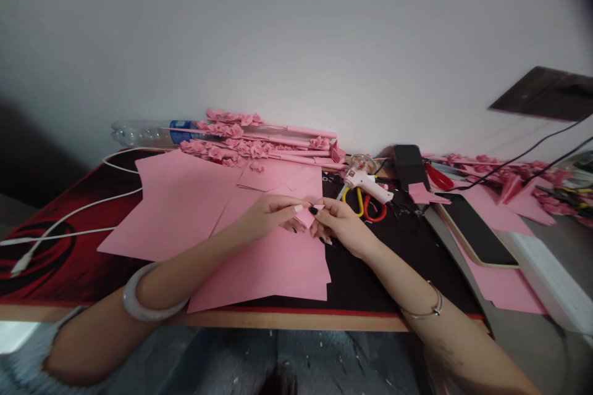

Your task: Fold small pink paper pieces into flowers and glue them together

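A small folded piece of pink paper [304,217] is pinched between my two hands, over the middle of the desk. My left hand [269,216] grips its left side, thumb on top and fingers curled beneath. On the other side my right hand [341,225] pinches it between thumb and fingers. The fingers hide much of its folded shape. Large pink paper sheets [278,268] lie under and to the left of my hands. Just beyond my right hand rest a white glue gun [369,185] and scissors [374,208] with yellow and red handles.
Pink paper flowers on stems [259,148] lie along the wall beside a plastic bottle [143,134]. To the right are a phone [479,228], a white power strip [553,281] and more paper flowers [491,166]. White cables [69,231] cross the left side.
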Demonstrator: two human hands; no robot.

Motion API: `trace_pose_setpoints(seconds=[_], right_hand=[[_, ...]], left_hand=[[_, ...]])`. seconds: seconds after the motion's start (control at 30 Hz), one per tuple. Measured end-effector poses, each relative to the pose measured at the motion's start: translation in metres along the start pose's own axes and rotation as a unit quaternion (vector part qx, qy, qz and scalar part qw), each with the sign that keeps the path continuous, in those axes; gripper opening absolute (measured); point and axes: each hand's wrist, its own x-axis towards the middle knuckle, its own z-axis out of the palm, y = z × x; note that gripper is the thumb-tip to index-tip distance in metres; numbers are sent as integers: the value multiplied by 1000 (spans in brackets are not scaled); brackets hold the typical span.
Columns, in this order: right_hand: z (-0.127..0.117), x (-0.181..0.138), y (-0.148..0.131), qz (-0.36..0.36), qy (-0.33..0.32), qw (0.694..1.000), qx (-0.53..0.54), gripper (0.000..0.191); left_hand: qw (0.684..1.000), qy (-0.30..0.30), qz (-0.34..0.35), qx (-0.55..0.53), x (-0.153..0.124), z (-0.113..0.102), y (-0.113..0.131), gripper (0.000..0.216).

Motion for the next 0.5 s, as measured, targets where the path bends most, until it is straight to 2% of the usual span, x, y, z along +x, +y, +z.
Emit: trace_pose_setpoints(seconds=[0.13,0.3,0.5], right_hand=[[0,1,1,-11,9,1000,-27,26],[1,0,1,-44,33,993,-103,22],[3,-5,-2,-118,66,950,-282,11]], left_hand=[[1000,12,5,18,2,2,0,33],[997,25,12,71,1,0,-3,24],[985,36,58,161,-2,1,0,20]])
